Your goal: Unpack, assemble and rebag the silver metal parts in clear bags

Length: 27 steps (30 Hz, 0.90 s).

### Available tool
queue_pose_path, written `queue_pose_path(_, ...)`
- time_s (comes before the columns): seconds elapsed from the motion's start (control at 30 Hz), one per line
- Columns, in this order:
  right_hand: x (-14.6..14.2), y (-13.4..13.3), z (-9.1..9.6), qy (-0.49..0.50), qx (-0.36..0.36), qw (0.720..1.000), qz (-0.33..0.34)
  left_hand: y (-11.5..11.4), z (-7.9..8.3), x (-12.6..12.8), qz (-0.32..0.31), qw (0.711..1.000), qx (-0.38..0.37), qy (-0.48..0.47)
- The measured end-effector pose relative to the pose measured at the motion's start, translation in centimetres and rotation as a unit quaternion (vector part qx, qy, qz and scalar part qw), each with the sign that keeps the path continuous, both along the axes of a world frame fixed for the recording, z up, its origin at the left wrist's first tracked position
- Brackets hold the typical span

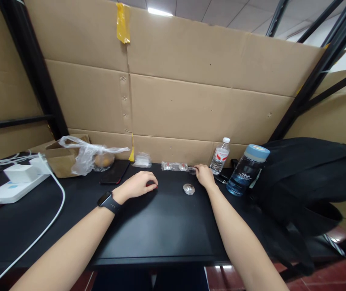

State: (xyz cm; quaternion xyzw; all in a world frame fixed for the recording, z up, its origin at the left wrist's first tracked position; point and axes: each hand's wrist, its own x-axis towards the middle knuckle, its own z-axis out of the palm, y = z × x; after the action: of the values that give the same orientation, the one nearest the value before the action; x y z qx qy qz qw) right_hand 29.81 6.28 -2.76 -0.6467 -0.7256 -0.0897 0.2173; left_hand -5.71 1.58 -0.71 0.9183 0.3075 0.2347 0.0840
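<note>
On my feed, L hand is half-curled over the bench (can't tell if holding anything). R hand, fingers bent, touches clear pkt at its 10 o'clock, grip unclear; round disc at its 8 o'clock.

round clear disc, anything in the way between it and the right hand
Nothing visible stands between the round clear disc and the right hand; the clear packets lie behind the disc, toward the cardboard wall.
</note>
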Motion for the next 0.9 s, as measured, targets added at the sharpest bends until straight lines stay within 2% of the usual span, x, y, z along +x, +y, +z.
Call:
queue_pose_path(0.13, -0.3, -0.3, 1.1, 0.03, 0.049, 0.998, 0.013, -0.1, 0.1, 0.1, 0.008, 1.0, 0.007, -0.006)
queue_pose_path(0.27, -2.2, -2.1, 3.1, 0.109, 0.121, 0.976, 0.144, -0.7, 0.5, 0.5, 0.021, 0.999, 0.014, -0.027)
queue_pose_path(0.4, -5.2, -4.8, 5.2, 0.164, 0.127, 0.954, 0.218, -1.6, 1.2, 1.3, 0.025, 0.998, 0.009, -0.063)
queue_pose_path(0.53, -7.3, -7.0, 6.2, 0.213, 0.024, 0.932, 0.291, -2.3, 1.8, 1.9, 0.028, 0.992, -0.042, -0.114)
queue_pose_path(0.7, -7.7, -7.7, 5.9, 0.244, -0.186, 0.878, 0.368, -2.9, 1.5, 2.5, -0.044, 0.983, -0.147, -0.097)
queue_pose_path(0.77, -7.7, -7.7, 5.7, 0.255, -0.216, 0.869, 0.365, -2.9, 1.2, 2.8, -0.06, 0.982, -0.154, -0.088)
queue_pose_path(0.9, -7.8, -7.3, 5.4, 0.308, -0.212, 0.857, 0.355, -2.9, 0.7, 3.3, -0.051, 0.981, -0.154, -0.102)
